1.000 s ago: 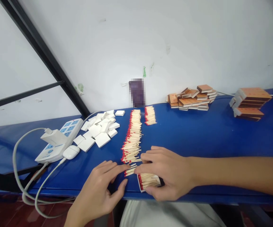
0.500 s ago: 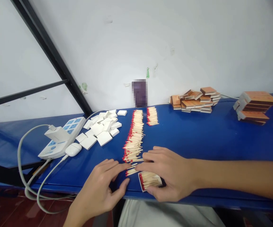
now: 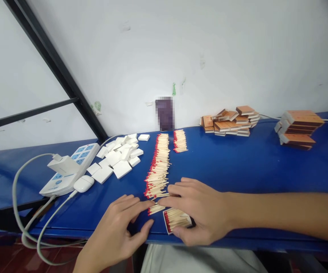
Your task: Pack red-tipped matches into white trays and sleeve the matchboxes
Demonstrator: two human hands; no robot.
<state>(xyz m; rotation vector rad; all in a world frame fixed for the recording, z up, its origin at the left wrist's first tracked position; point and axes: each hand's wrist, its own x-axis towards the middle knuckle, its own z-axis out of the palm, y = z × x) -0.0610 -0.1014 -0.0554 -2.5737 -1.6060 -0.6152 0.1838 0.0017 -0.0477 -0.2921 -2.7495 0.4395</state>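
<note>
A small white matchbox tray [image 3: 166,226] filled with red-headed matches lies near the table's front edge. Over its right side rests my right hand [image 3: 200,212], thumb on the front of the tray and fingers stretched out leftward; its palm side is hidden. The index fingertip reaches a small group of loose matches [image 3: 156,209] beside the tray. My left hand [image 3: 121,223] touches the same group from the left with its index fingertip, thumb held apart. Beyond the fingertips runs a long row of matches [image 3: 159,163], heads to the left. A shorter row of matches [image 3: 180,141] lies at the back.
White trays [image 3: 122,169] are heaped at left, near a power strip [image 3: 88,151] with a charger [image 3: 64,165], a white earbud case [image 3: 83,183] and cables. Orange matchbox sleeves [image 3: 229,123] are piled at the wall; more stand stacked [image 3: 303,123] at right. A pixelated purple rectangle [image 3: 165,113] stands behind the matches.
The whole view has shifted slightly. Both index fingertips stay at the small match group with hardly any movement; the tray and the rows look the same.
</note>
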